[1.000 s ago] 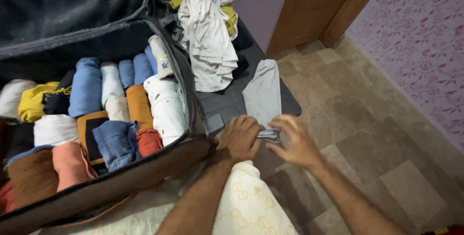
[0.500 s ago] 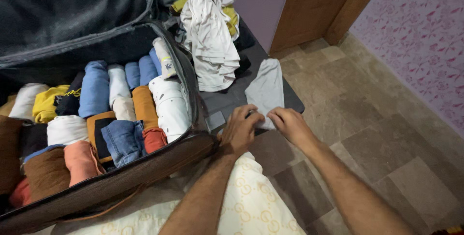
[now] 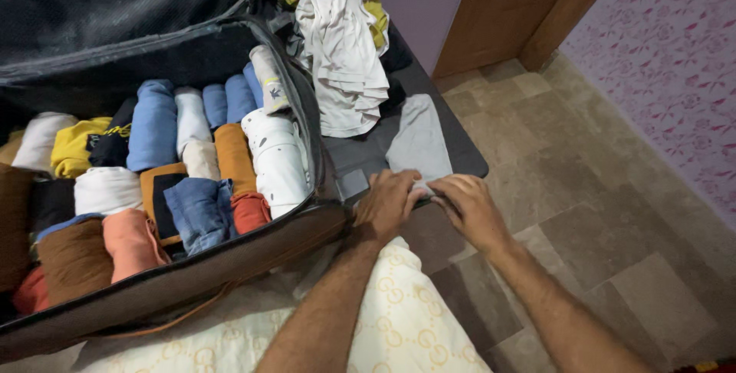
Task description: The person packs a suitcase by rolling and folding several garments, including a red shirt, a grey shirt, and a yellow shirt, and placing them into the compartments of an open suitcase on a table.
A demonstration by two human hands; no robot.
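Observation:
A light grey folded garment [image 3: 420, 139] lies flat on a dark mat [image 3: 469, 160] beside an open suitcase [image 3: 230, 262]. My left hand [image 3: 387, 204] and my right hand [image 3: 469, 206] are side by side on the garment's near end, fingers curled over a rolled-up part of the cloth. The roll itself is mostly hidden under my fingers.
The suitcase is packed with several rolled clothes in blue, white, orange, yellow and brown. A heap of loose pale and yellow clothes [image 3: 345, 43] lies behind the mat. A wooden door frame [image 3: 529, 13] and a patterned pink wall [image 3: 675, 66] stand to the right of a tiled floor [image 3: 613, 220].
Both hands have moved away from me along the grey garment, rolling it further. The flat part of the garment is shorter than a second ago.

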